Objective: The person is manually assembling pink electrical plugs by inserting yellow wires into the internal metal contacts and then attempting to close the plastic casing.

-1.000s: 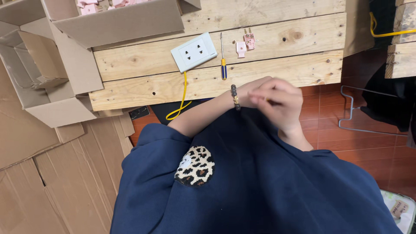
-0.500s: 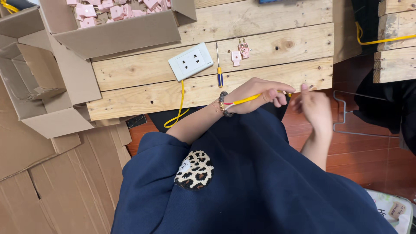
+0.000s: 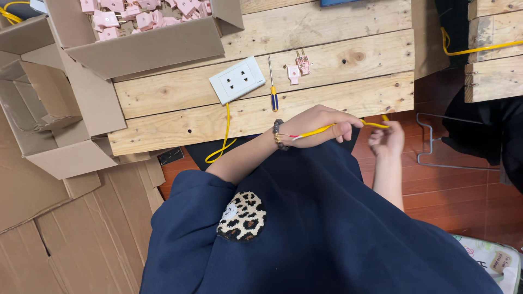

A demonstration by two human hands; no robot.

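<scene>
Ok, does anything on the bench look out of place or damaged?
Nothing looks damaged or spilled. The socket plate lies askew near the bench edge, its yellow lead hanging off the front. The screwdriver and two pink plug parts lie loose beside it. Both hands, left and right, hold a yellow wire.

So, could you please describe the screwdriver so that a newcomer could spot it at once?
Start at the wooden pallet table and find the white socket plate on it. Just right of that plate lies the screwdriver, lengthwise across two planks. Its thin metal shaft and blue-and-yellow handle set it apart from the small pink plug parts beside it.
</scene>
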